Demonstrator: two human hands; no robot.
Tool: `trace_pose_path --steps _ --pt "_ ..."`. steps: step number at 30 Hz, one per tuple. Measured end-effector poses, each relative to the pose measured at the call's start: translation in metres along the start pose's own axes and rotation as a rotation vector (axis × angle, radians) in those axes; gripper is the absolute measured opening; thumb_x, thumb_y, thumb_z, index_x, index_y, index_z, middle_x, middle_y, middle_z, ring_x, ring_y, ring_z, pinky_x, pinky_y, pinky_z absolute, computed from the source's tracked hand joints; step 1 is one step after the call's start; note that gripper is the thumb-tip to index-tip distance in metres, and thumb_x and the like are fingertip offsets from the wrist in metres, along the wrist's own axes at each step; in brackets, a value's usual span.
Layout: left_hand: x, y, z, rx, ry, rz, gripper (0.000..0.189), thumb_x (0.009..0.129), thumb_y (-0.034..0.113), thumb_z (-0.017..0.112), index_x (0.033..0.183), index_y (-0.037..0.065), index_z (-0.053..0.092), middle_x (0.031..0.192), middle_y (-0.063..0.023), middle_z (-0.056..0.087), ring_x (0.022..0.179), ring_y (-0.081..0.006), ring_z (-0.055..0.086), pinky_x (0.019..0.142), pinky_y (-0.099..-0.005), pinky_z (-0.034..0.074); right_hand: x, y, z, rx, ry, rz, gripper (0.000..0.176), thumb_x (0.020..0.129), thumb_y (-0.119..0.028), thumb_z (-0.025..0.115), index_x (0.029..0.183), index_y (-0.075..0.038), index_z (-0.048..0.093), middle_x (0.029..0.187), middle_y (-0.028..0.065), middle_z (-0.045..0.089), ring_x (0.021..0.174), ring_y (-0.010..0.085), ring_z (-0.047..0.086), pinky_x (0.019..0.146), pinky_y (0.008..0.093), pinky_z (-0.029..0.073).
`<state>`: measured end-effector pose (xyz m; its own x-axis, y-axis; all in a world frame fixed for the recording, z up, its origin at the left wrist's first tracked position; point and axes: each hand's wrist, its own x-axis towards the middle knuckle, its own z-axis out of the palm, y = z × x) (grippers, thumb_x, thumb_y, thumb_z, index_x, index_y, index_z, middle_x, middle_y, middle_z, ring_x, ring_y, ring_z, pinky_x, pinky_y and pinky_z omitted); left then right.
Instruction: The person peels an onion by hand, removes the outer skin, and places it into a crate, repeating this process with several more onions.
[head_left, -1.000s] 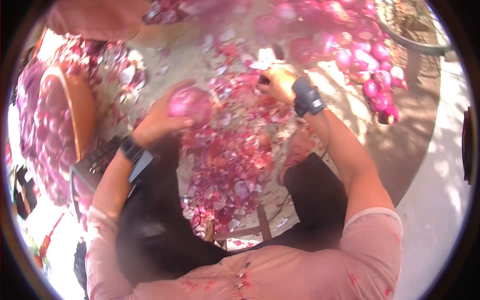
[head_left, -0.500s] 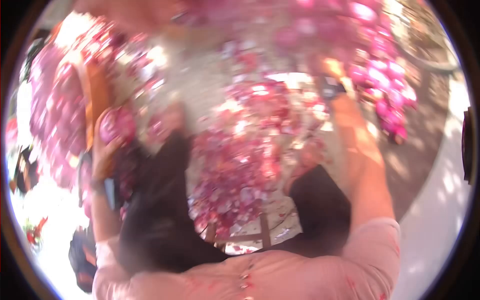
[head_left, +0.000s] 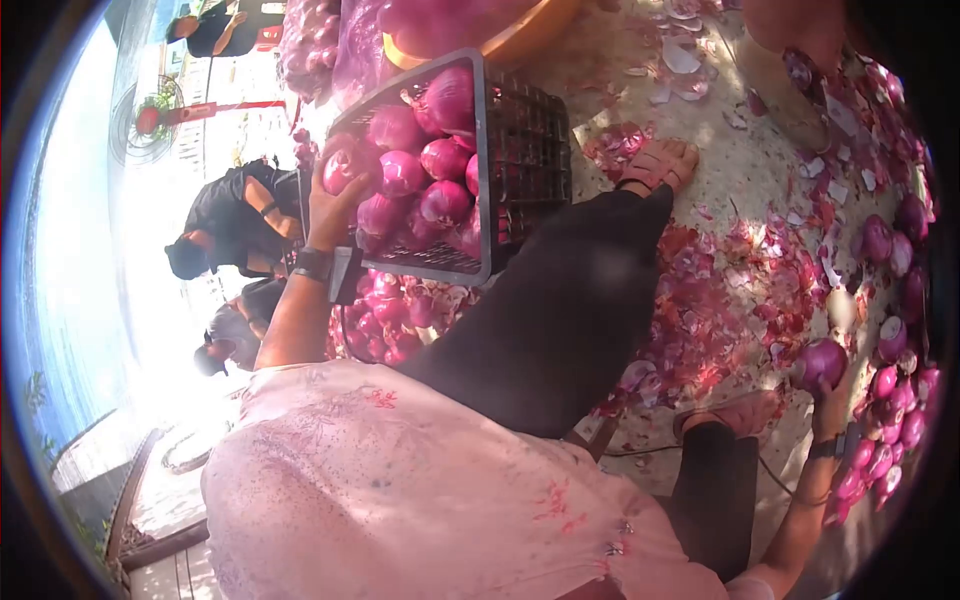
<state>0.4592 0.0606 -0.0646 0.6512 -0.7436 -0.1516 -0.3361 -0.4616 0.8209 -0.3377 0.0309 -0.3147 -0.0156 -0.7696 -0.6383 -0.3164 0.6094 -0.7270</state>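
My left hand (head_left: 335,212) is closed around a red onion (head_left: 344,168) at the rim of a black plastic crate (head_left: 484,170). Inside the crate lie several red onions (head_left: 402,172) with smooth, shiny skins. On the other side, my right hand (head_left: 832,405) grips another red onion (head_left: 822,360), its fingers partly hidden behind it. Close to that hand, a pale bulb (head_left: 841,309) and several loose red onions (head_left: 885,440) lie on the ground.
Papery onion skins (head_left: 710,310) cover the floor between my feet. Behind the crate stands an orange-rimmed tub (head_left: 535,35). More onions (head_left: 385,310) lie beside the crate near my leg. Other people (head_left: 240,215) sit off to the left, near a fan (head_left: 155,120).
The view has swung toward the left and tilted, bringing the crate into sight. My left hand still holds an onion, now at the crate. An onion now shows in my right hand, which was blurred before.
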Motion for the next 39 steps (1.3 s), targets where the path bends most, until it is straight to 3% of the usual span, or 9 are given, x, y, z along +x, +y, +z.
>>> trace_pose_path --steps 2,8,19,22,28,30,32,37,39 --pt "0.0 -0.009 -0.005 0.323 0.033 0.102 0.077 0.067 0.022 0.084 0.129 0.0 0.045 0.115 -0.0143 0.058 0.104 -0.0207 0.059 0.087 -0.0314 0.05 -0.032 -0.025 0.017 0.23 -0.226 -0.043 0.092 0.072 -0.037 0.075 0.144 -0.004 0.028 0.132 0.0129 0.043 0.116 0.0252 0.05 0.092 0.0367 0.048" --pt "0.036 -0.013 0.035 0.653 -0.072 0.432 0.088 0.059 0.03 0.085 0.134 0.01 0.043 0.125 -0.0192 0.05 0.12 -0.0333 0.05 0.099 -0.04 0.043 -0.097 -0.093 0.045 -0.097 -0.17 -0.188 0.118 0.06 -0.072 0.07 0.143 0.001 0.028 0.127 0.0134 0.046 0.113 0.0232 0.05 0.095 0.0355 0.043" --pt "0.052 -0.003 0.073 0.574 0.168 0.606 0.056 0.074 0.022 0.074 0.123 0.006 0.051 0.118 -0.0165 0.052 0.114 -0.0317 0.048 0.098 -0.0417 0.04 -0.103 -0.119 0.082 0.187 -0.184 -0.16 0.121 0.057 -0.059 0.079 0.144 0.001 0.021 0.135 0.0146 0.041 0.121 0.0245 0.048 0.101 0.0369 0.042" --pt "0.005 0.065 0.136 -0.075 -0.307 0.342 0.051 0.083 0.017 0.069 0.126 0.0 0.049 0.129 -0.0136 0.051 0.119 -0.0233 0.05 0.102 -0.0371 0.038 -0.102 -0.165 0.109 0.315 -0.291 -0.117 0.11 0.056 -0.038 0.083 0.142 -0.001 0.026 0.132 0.0129 0.043 0.121 0.0248 0.047 0.104 0.0367 0.04" --pt "-0.043 0.147 0.258 -0.256 -1.556 0.244 0.092 0.074 0.041 0.077 0.141 0.0 0.03 0.133 -0.017 0.047 0.123 -0.025 0.048 0.105 -0.04 0.036 -0.082 -0.265 0.167 -0.143 -0.339 -0.637 0.101 0.045 -0.016 0.087 0.134 -0.005 0.04 0.126 0.0123 0.046 0.116 0.0279 0.048 0.104 0.0389 0.037" --pt "-0.049 0.158 0.288 -0.191 -1.717 0.245 0.098 0.069 0.043 0.081 0.142 0.001 0.029 0.133 -0.0178 0.047 0.123 -0.0249 0.047 0.104 -0.0388 0.038 -0.076 -0.286 0.183 -0.238 -0.285 -0.853 0.1 0.045 -0.018 0.088 0.133 -0.006 0.042 0.124 0.0128 0.046 0.113 0.0293 0.05 0.102 0.0393 0.039" --pt "-0.054 0.158 0.315 -0.183 -1.647 0.586 0.101 0.067 0.043 0.083 0.142 0.002 0.028 0.133 -0.0167 0.047 0.122 -0.023 0.047 0.103 -0.0371 0.039 -0.072 -0.297 0.193 -0.195 -0.136 -0.957 0.1 0.045 -0.023 0.091 0.131 -0.006 0.044 0.121 0.0137 0.046 0.11 0.0311 0.05 0.098 0.0406 0.041" --pt "-0.063 0.141 0.33 -0.603 -1.581 0.013 0.096 0.068 0.039 0.081 0.141 0.003 0.031 0.132 -0.0149 0.048 0.121 -0.0246 0.051 0.103 -0.0379 0.041 -0.062 -0.295 0.198 0.293 -0.145 -0.771 0.095 0.056 -0.029 0.09 0.133 -0.005 0.042 0.126 0.013 0.048 0.113 0.0271 0.054 0.097 0.0372 0.046" --pt "-0.07 0.129 0.328 -0.821 -1.601 -0.26 0.074 0.08 0.039 0.069 0.134 0.001 0.038 0.123 -0.0154 0.056 0.111 -0.0232 0.058 0.095 -0.0377 0.047 -0.048 -0.292 0.189 0.021 -0.051 -1.015 0.085 0.061 -0.033 0.087 0.13 -0.004 0.047 0.122 0.0132 0.052 0.112 0.0278 0.055 0.095 0.0371 0.046"
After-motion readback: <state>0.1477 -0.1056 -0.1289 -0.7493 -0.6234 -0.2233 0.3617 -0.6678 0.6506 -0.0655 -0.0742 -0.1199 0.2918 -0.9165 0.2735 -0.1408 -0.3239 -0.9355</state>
